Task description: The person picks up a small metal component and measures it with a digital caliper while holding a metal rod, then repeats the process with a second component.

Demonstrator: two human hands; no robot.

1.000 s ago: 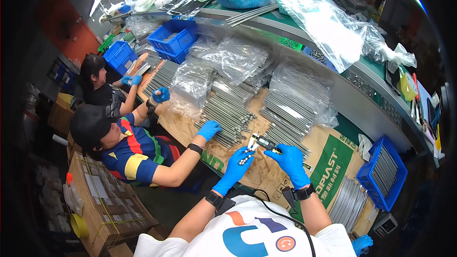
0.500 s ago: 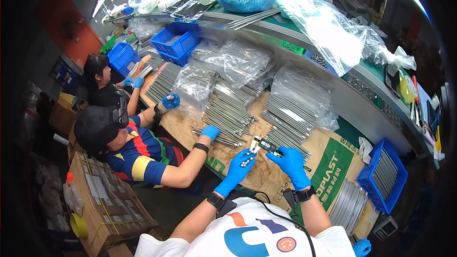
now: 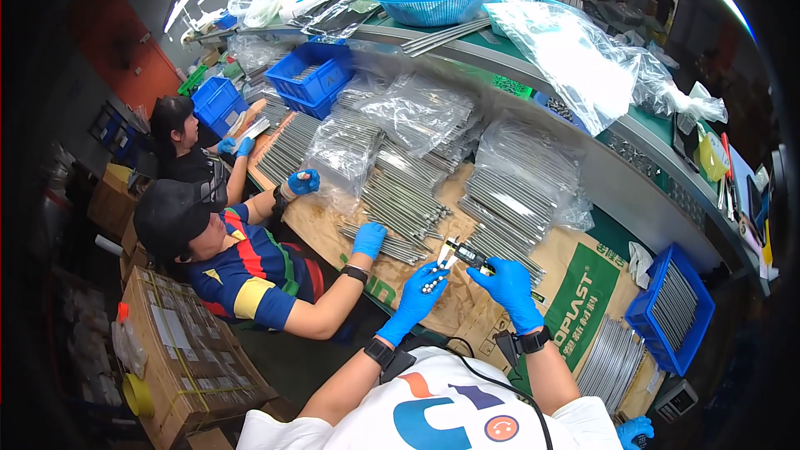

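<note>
While a co-worker's hand (image 3: 369, 239) is by the rods (image 3: 405, 251), my left hand (image 3: 419, 293) is closed on some metal pieces (image 3: 432, 285) over the surface (image 3: 468, 304), their round ends turned up at me, perhaps so each can be seen; they are too foreshortened for me to tell the long axis. Just right of them sits the caliper (image 3: 469, 257), its long axis slanting from the jaws at upper left down to my right hand (image 3: 510, 287), which is clamped on the body, likely so the jaws reach toward the pieces. I cannot tell whether they touch
</note>
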